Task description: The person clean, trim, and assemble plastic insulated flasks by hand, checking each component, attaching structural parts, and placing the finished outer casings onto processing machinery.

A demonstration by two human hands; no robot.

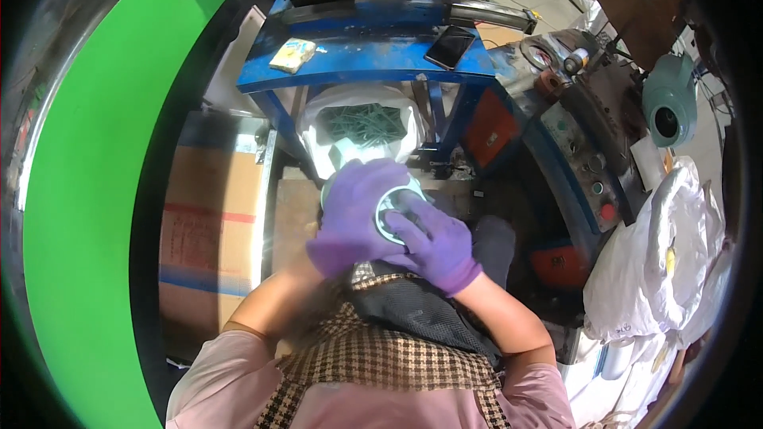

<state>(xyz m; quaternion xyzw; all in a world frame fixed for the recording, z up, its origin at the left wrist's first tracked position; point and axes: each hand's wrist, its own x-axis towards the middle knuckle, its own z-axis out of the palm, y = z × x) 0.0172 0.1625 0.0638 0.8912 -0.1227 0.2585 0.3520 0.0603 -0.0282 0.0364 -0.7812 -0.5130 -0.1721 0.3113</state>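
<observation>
In front of my lap I hold a pale green round housing [379, 221] with a ring-shaped opening facing up and to the right. My left hand [351, 205], in a purple glove, is wrapped over its left side and covers most of it. The gloved fingers of my right hand [437, 246] bend over the ring's rim and reach into the opening. Whether those fingertips hold anything inside is hidden. Just beyond my hands, under the blue table, stands an open white sack [314, 139] with many thin dark green strips [362, 123].
A blue metal table [373, 59] ahead carries a phone [450, 48] and a small yellow-white packet [292, 55]. Cardboard boxes [211, 214] and a large green panel [87, 191] stand left. To the right are a control panel [576, 151], a grey-green casting [670, 99] and white sacks [644, 262].
</observation>
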